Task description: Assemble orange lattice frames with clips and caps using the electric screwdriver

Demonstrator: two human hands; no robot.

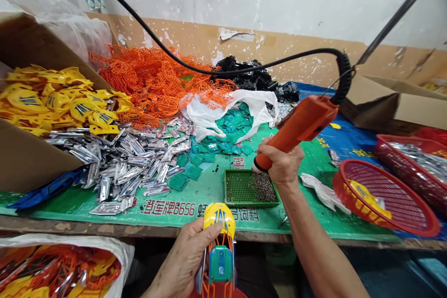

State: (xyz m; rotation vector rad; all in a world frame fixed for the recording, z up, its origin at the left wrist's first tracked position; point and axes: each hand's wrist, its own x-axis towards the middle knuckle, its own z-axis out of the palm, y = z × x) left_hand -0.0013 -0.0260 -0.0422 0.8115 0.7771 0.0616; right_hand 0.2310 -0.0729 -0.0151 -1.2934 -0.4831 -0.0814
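Note:
My left hand [188, 256] is closed around a toy car body [220, 247] with a yellow hood, a teal insert and an orange frame, held below the table's front edge. My right hand [281, 163] grips an orange electric screwdriver [300, 125] that hangs on a black coiled cable [344, 77]. Its tip points down over a green screw tray [240, 188], where a heap of small dark screws [263, 186] lies in the right part.
The green table mat [195, 195] carries piles of silver metal parts [122, 163], teal pieces [216, 144], orange frames [153, 79] and black parts [251, 74]. A cardboard box of yellow hoods [52, 98] stands left. Red baskets [391, 200] sit right. A bag of assembled parts [59, 270] lies lower left.

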